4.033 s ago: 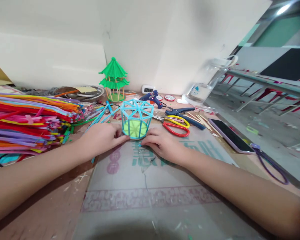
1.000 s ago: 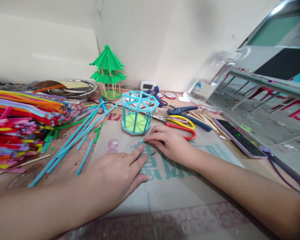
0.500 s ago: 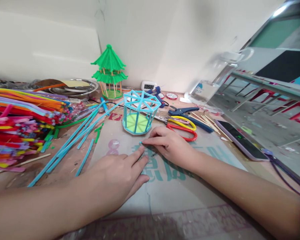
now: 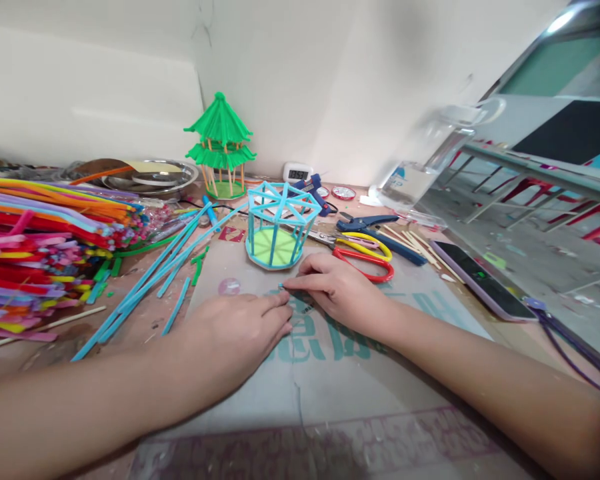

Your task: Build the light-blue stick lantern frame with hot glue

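My right hand (image 4: 337,293) rests on the work board, index finger and thumb pinched at a tiny blue piece (image 4: 281,285), of which only a bit shows beyond the fingertips. My left hand (image 4: 243,337) lies palm down beside it, fingers stretched toward the right fingertips; its thumb is hidden underneath. I see nothing held in it. Just behind the hands stands a blue eight-sided frame (image 4: 279,213) with a yellow-green base. The printed board (image 4: 380,400) lies under both hands.
Blue pipe cleaners (image 4: 145,287) and a colourful pipe-cleaner heap (image 4: 45,260) lie left. Behind stand a green pagoda model (image 4: 220,143), a small clock (image 4: 299,173) and a glue gun (image 4: 316,190). Scissors (image 4: 375,257), pliers (image 4: 367,221), a phone (image 4: 483,280) and a water bottle (image 4: 430,157) are right.
My left hand has drawn its fingers closer together and tucked its thumb out of sight. My right hand keeps its pinch in nearly the same place.
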Motion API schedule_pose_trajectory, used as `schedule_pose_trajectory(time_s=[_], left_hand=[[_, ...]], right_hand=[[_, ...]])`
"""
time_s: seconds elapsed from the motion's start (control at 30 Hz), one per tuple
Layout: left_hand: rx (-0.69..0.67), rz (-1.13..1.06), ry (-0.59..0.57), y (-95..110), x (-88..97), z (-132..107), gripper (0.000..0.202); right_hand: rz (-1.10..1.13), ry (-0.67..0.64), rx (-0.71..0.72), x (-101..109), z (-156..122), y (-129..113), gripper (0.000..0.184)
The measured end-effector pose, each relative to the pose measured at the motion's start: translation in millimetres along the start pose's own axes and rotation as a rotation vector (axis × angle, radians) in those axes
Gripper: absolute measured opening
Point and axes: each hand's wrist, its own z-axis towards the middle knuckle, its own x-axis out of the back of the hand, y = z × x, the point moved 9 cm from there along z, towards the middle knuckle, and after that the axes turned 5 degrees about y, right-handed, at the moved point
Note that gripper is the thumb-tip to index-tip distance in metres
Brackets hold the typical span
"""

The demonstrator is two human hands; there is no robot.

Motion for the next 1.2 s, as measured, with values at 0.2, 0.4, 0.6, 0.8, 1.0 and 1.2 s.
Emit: schedule_pose_trajectory(time_s=[0.2, 0.4, 0.6, 0.8, 1.0, 1.2], left_hand=[[0.094, 0.036, -0.052, -9, -2.2, 3, 0.019], [0.073, 0.072, -0.091, -5, -4.3, 6, 0.016], [0.059, 0.068, -0.127, -6, -6.6, 8, 0.016], [0.054, 0.073, -0.134, -6, -7.0, 9, 0.016], [0.066, 0.059, -0.123, -6, -7.2, 6, 0.016], [0.049, 0.028, -0.092, -6, -7.6, 7, 0.019]], right_hand=[[-0.025, -0.01, -0.008, 2, 3, -2, 0.027], [0.013, -0.003, -0.052, 3, 3, 2, 0.02], [0.023, 0.052, -0.169, 19, -5, 20, 0.016], [0.02, -0.057, -0.09, 19, -8, 20, 0.012], [-0.015, -0.076, -0.045, 14, -9, 16, 0.021], [-0.11, -0.1, 0.007, 14, -8, 9, 0.026]])
